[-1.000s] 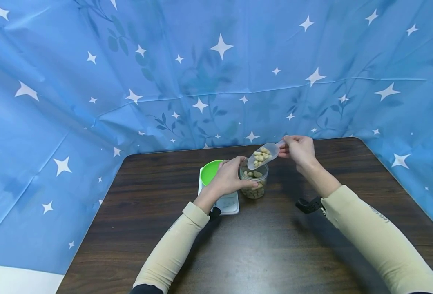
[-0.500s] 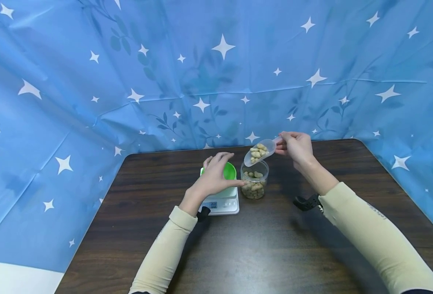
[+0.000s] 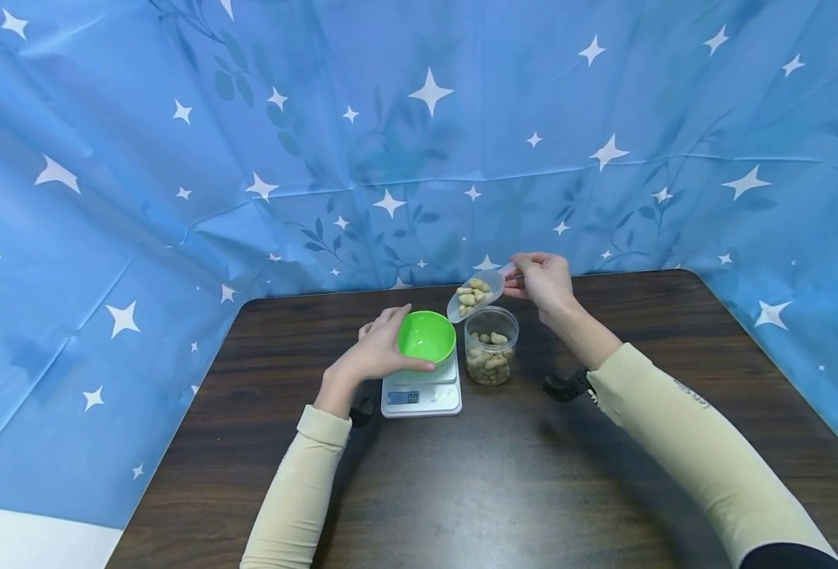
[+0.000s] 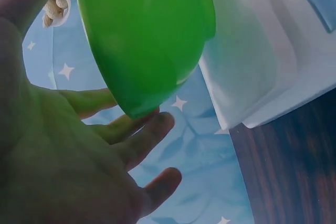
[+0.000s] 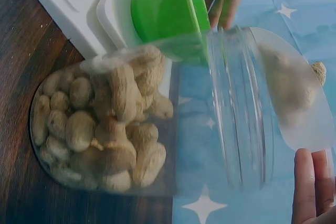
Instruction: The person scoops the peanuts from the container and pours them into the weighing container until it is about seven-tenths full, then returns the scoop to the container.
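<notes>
Peanuts (image 3: 473,296) lie in the scoop (image 3: 492,280), which the right grip (image 3: 543,280) pinches, raised near the jar's (image 5: 236,129) mouth, presumably to clear it; the left grip (image 3: 375,349) clasps the bowl (image 3: 428,336) on the scale (image 3: 435,401), probably steadying it.

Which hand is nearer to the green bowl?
Left. The left hand curves around the bowl on its left side; the right hand is farther away, to its right.

Translucent scoop (image 3: 494,281) of peanuts (image 3: 472,295) near green bowl (image 3: 426,337)
</notes>
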Demonstrator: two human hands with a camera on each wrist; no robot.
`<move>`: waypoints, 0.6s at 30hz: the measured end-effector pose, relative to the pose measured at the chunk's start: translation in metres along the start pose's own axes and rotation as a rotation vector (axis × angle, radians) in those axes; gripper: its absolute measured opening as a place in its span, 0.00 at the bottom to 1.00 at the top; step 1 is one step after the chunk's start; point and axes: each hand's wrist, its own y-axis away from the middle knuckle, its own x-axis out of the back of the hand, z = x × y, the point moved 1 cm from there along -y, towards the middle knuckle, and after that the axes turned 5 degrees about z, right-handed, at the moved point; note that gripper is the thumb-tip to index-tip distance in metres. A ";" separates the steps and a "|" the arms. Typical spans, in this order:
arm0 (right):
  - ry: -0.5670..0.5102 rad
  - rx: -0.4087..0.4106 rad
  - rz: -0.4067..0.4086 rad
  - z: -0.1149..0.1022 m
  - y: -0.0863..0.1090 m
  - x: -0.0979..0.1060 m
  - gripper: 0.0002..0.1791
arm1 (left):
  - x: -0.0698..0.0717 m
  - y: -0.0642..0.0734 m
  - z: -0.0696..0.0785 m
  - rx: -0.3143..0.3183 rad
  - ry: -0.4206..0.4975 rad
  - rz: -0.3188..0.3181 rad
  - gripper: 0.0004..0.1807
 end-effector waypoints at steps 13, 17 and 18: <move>0.042 0.030 -0.021 0.005 0.002 -0.036 0.19 | -0.001 0.000 -0.012 0.042 0.066 -0.070 0.65; 0.078 0.051 -0.029 0.005 0.004 -0.043 0.19 | -0.001 0.000 -0.012 0.043 0.084 -0.071 0.65; 0.084 0.054 -0.031 0.005 0.004 -0.045 0.19 | -0.001 0.000 -0.012 0.044 0.087 -0.071 0.65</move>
